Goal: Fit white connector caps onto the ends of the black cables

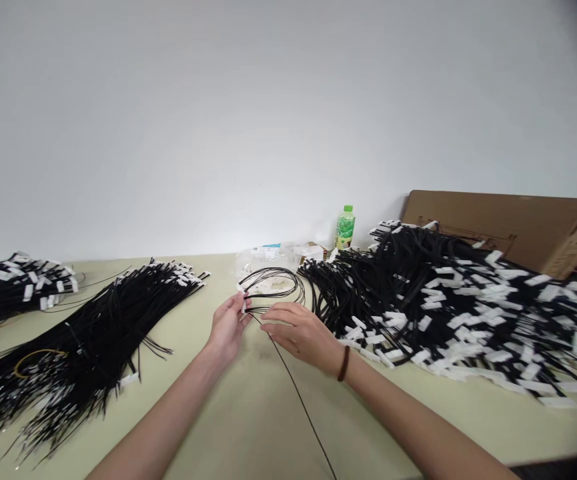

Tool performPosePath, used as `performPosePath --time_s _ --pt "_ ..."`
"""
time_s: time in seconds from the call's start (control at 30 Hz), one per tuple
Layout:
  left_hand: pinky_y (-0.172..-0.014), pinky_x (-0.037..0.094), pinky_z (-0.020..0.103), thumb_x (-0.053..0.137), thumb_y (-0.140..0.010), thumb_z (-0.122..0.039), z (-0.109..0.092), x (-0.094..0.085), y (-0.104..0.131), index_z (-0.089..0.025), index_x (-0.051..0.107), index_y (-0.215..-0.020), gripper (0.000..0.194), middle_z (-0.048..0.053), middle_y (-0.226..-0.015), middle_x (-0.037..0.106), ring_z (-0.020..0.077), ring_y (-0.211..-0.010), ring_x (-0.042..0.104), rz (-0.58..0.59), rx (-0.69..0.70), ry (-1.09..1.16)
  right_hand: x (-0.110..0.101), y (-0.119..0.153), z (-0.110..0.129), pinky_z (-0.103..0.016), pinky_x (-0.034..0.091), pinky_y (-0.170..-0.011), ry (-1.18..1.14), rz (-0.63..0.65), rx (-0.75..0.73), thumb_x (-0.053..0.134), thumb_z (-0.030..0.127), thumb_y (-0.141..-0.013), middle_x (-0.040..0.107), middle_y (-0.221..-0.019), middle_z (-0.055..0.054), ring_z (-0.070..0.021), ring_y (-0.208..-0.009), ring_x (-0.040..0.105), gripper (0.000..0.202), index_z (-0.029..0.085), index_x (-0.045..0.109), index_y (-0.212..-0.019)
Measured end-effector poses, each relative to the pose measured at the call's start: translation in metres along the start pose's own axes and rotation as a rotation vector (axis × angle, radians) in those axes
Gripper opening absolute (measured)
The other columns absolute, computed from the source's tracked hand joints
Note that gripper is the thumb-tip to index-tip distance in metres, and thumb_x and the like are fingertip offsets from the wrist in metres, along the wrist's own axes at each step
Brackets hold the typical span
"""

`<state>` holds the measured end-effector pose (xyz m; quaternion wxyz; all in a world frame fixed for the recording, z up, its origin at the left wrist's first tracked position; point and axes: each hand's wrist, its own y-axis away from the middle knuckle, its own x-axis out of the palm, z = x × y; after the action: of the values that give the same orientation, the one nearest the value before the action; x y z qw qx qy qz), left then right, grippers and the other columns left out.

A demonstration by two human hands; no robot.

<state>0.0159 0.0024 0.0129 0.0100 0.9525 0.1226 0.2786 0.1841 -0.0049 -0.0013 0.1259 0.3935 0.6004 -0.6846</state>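
Note:
In the middle of the head view, my left hand (pixel 229 323) is closed on one end of a looped bundle of thin black cables (pixel 295 279), with a white tag beside its fingertips. The loop bends away to the right and comes back toward my fingers. My right hand (pixel 301 331), with a brown band at the wrist, hovers at the lower side of the loop. Its fingers are loosely bent and spread apart; whether they touch the cables I cannot tell. A single black cable (pixel 298 393) trails from between my hands to the bottom edge.
To the right lies a large heap of white-tagged black cables (pixel 403 267), with a cardboard box (pixel 498 220) behind it. A green-capped bottle (pixel 345 228) and a clear plastic bag (pixel 253 260) stand near the wall. More cable bundles (pixel 123 307) lie on the left of the table (pixel 233 420).

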Motion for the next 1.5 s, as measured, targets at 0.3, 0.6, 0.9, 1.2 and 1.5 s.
performPosePath --time_s 0.3,0.6,0.9,1.2,1.5 --pt "-0.062 0.042 0.022 0.074 -0.057 -0.039 0.008 -0.003 -0.002 -0.014 0.061 -0.073 0.033 -0.001 -0.066 0.055 0.0098 -0.065 0.050 0.054 0.074 -0.132 0.002 -0.005 0.008 -0.031 0.050 -0.083 -0.353 -0.167 0.174 0.048 0.014 -0.088 0.067 -0.095 -0.005 -0.0152 -0.093 0.059 0.019 0.020 0.064 -0.094" --pt "-0.062 0.041 0.025 0.070 -0.055 -0.052 0.003 -0.002 0.002 -0.014 0.061 -0.076 0.045 0.001 -0.067 0.056 0.0146 -0.070 0.052 0.045 0.182 -0.317 -0.024 -0.009 -0.024 -0.031 0.055 -0.070 -1.026 -0.824 0.918 0.067 0.044 -0.071 0.062 -0.071 -0.002 -0.0135 -0.070 0.060 0.030 0.015 0.064 -0.074" --pt "-0.058 0.039 0.025 0.068 -0.058 -0.052 0.006 0.005 0.008 -0.014 0.062 -0.074 0.042 0.002 -0.061 0.057 0.0158 -0.065 0.052 0.149 0.243 -0.422 -0.042 -0.005 -0.034 -0.020 0.039 -0.042 -0.472 -1.031 0.812 0.056 0.038 -0.081 0.052 -0.072 0.000 -0.0076 -0.052 0.045 0.034 0.019 0.061 -0.110" --pt "-0.058 0.040 0.024 0.070 -0.058 -0.046 0.011 0.007 0.008 -0.015 0.060 -0.071 0.034 0.000 -0.061 0.055 0.0138 -0.063 0.051 0.253 0.185 -0.380 -0.028 -0.008 0.005 -0.025 0.036 -0.055 0.205 -0.359 0.243 0.046 0.022 -0.090 0.048 -0.066 -0.002 -0.0130 -0.062 0.044 0.022 0.021 0.067 -0.083" --pt "-0.061 0.042 0.023 0.069 -0.062 -0.044 0.009 0.004 0.008 -0.015 0.058 -0.073 0.034 0.000 -0.065 0.054 0.0121 -0.065 0.050 0.269 0.147 -0.309 -0.029 -0.008 0.003 -0.026 0.033 -0.058 0.212 -0.305 0.260 0.044 0.019 -0.088 0.043 -0.067 -0.002 -0.0147 -0.066 0.041 0.019 0.017 0.060 -0.077"
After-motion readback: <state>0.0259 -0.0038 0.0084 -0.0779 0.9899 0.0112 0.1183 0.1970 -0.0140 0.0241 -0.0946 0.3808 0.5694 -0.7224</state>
